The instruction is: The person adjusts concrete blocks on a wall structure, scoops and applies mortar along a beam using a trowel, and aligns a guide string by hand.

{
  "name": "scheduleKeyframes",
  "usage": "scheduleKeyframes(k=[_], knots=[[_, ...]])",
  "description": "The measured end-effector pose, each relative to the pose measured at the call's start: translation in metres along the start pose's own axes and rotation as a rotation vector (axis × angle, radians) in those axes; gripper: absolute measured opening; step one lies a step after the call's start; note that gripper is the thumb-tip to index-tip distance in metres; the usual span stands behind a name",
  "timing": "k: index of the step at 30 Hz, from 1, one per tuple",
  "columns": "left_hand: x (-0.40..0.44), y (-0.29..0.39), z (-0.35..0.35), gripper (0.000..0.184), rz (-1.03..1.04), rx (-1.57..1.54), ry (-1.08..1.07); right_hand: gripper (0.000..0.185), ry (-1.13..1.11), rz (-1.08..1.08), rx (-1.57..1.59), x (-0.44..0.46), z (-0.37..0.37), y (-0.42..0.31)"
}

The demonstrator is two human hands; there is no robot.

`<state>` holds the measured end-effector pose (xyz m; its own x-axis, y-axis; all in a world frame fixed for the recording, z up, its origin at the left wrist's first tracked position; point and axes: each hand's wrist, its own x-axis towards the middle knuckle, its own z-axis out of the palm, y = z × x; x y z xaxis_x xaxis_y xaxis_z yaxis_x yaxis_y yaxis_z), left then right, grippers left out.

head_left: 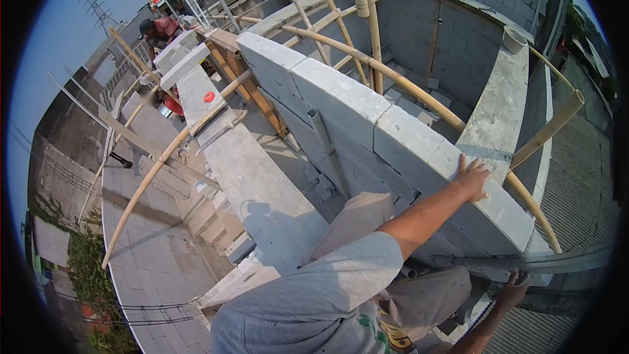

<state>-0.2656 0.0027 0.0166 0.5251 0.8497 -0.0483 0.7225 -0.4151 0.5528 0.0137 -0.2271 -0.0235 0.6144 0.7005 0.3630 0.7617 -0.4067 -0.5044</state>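
My left hand lies spread on top of a light grey block wall, fingers apart and holding nothing. The blocks run in a row away from me, with thin joints between them. My right hand is low at the near end of the wall, just below a long grey metal bar. Its fingers are curled; what they grip is too small and dark to make out. The bar crosses the wall's near end, close above the right fingertips.
Bamboo poles cross over the wall. Concrete beams flank it, one bearing a red round object and stacked blocks. A plastic tub sits on the right beam. A person in a cap works far left.
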Motion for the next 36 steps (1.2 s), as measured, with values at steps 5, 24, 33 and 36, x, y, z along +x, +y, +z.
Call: scheduleKeyframes(k=[5,24,33,36], knots=[[0.002,-0.002,0.003,0.065,0.021,-0.01,0.01,0.05,-0.019,-0.05,-0.101,0.012,0.005,0.037],[-0.007,-0.001,0.02,0.056,0.022,0.001,0.194,0.04,-0.206,0.27,0.668,0.013,-0.019,0.014],[0.0,0.078,0.043,0.043,0.186,-0.139,0.151,0.027,0.039,0.593,0.975,0.026,-0.018,0.003],[0.006,0.12,0.06,0.042,0.292,-0.177,0.139,0.027,0.041,0.689,1.146,0.042,-0.009,0.013]])
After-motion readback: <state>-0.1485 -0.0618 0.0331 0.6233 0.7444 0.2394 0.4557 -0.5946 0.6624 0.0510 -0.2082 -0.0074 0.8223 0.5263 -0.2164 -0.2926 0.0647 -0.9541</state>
